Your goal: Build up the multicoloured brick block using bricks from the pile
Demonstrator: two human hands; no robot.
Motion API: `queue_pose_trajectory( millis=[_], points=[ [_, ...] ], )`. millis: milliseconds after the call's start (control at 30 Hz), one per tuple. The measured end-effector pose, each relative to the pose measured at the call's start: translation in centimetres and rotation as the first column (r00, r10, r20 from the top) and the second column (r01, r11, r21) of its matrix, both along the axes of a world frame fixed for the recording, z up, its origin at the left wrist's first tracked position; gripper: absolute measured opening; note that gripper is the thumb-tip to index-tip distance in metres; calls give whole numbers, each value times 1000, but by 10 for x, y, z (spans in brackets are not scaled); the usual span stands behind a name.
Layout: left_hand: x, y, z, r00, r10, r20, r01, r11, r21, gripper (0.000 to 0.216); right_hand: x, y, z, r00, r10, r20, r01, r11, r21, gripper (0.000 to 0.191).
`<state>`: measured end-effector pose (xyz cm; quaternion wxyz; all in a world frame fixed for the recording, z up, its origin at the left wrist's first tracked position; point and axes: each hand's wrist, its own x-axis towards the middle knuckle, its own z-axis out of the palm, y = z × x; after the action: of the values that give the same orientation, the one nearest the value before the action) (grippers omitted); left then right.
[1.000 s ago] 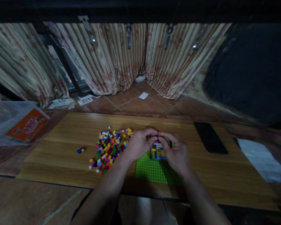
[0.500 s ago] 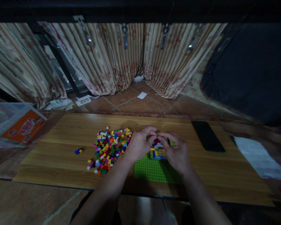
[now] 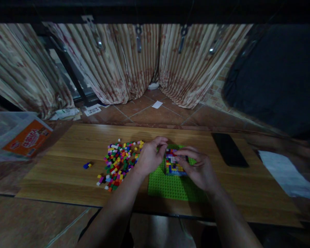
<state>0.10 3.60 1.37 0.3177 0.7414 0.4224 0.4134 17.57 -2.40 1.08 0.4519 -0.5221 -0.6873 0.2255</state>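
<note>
near me, the green baseplate (image 3: 164, 187) carries the brick block (image 3: 173, 167); my hands are apart, the left hand (image 3: 150, 156) loosely spread beside it, the right hand (image 3: 198, 167) with fingertips over it, pinching or not i cannot tell. i judge that i am adding to the block, so the next move calls for exact, gentle pressing; its right side is hidden.

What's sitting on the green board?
A multicoloured block build sits on the green board. The right hand covers part of both; whatever lies behind it is hidden.
</note>
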Motion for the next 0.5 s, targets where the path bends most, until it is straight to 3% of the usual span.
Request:
queue_pose_trajectory(
  millis=[167,333,500],
  points=[
    [-3,1,2,998,47,-31,-47,999,-10,15,4,-10,3,980,168,108,-158,983,-96,16],
    [-4,2,1,997,48,-62,-49,999,-20,15,0,-11,2,955,178,239,-150,980,-127,6],
    [-3,2,0,996,37,-83,-39,999,-18,15,-1,-10,3,979,131,158,-107,982,-155,14]
  ],
)
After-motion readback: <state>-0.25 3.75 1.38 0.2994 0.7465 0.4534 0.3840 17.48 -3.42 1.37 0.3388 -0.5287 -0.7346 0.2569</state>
